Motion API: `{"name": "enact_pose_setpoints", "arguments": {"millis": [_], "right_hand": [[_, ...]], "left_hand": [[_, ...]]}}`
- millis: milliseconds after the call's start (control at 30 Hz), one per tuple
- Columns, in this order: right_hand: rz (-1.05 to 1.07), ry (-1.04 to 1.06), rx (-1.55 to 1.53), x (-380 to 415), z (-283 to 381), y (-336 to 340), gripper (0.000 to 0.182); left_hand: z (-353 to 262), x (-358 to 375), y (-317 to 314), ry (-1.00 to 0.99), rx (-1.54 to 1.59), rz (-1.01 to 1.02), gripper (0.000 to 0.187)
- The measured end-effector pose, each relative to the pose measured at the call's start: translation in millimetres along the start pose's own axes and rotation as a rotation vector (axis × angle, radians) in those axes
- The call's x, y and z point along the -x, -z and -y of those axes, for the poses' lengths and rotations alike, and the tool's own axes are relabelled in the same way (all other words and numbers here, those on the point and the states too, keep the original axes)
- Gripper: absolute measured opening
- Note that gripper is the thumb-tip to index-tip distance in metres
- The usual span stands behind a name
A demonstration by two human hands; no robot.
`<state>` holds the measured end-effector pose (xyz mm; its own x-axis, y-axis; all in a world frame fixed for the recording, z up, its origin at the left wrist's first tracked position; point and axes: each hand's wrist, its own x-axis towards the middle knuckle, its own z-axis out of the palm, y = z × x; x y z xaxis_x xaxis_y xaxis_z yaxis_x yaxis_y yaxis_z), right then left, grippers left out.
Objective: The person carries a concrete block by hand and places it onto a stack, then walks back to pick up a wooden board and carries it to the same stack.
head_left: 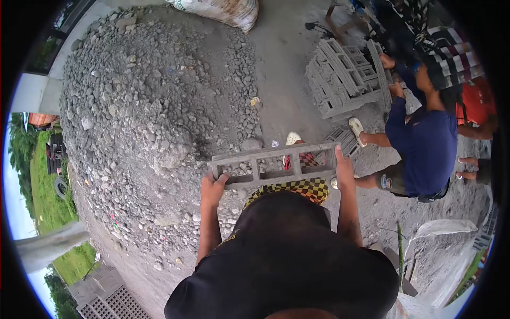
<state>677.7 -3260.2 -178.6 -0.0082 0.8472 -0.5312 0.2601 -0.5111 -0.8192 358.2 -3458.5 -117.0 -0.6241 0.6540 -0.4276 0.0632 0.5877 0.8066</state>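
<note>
In front of my torso I hold up a long grey ladder-like frame (256, 169), crusted with cement, with three rectangular openings. Gravel, a shoe and patterned cloth show through it. My left hand (214, 189) is closed around its left end, thumb on the near side. At the other end, my right hand (344, 166) grips the short side with the thumb up along it. The frame tilts slightly, its right end higher in the view.
A gravel heap (159, 101) fills the left side. On the right, a person in a blue shirt (427, 151) handles a stack of similar frames (345, 74). A white sack (226, 11) lies at the top, hollow blocks (109, 295) at lower left.
</note>
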Motion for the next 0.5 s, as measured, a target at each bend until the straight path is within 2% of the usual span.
{"name": "enact_pose_setpoints", "arguments": {"millis": [67, 200, 233, 267, 333, 367, 467, 500], "right_hand": [[0.107, -0.061, 0.075, -39, 40, -13, 0.079], [0.150, -0.016, 0.182, -114, 115, -46, 0.075], [0.175, 0.029, 0.215, -100, 175, -51, 0.073], [0.175, 0.010, 0.196, -109, 193, -52, 0.073], [0.201, 0.091, 0.169, -141, 234, -64, 0.069], [0.252, 0.086, 0.202, -180, 220, -66, 0.064], [0.384, 0.122, 0.186, -213, 295, -74, 0.062], [0.326, 0.170, 0.281, -234, 303, -80, 0.060]], "left_hand": [[-26, -35, -11, -0.027, 0.058, -0.062, 0.013], [-71, -103, -24, 0.008, 0.066, -0.145, 0.016], [-83, -117, -21, 0.096, -0.019, -0.134, 0.017], [-94, -125, -21, 0.098, -0.045, -0.128, 0.017], [-115, -151, -26, 0.086, 0.089, -0.220, 0.015], [-115, -162, -26, 0.111, 0.078, -0.272, 0.015], [-188, -185, -37, 0.166, 0.195, -0.214, 0.019], [-194, -200, -43, 0.141, 0.269, -0.247, 0.017]]}}
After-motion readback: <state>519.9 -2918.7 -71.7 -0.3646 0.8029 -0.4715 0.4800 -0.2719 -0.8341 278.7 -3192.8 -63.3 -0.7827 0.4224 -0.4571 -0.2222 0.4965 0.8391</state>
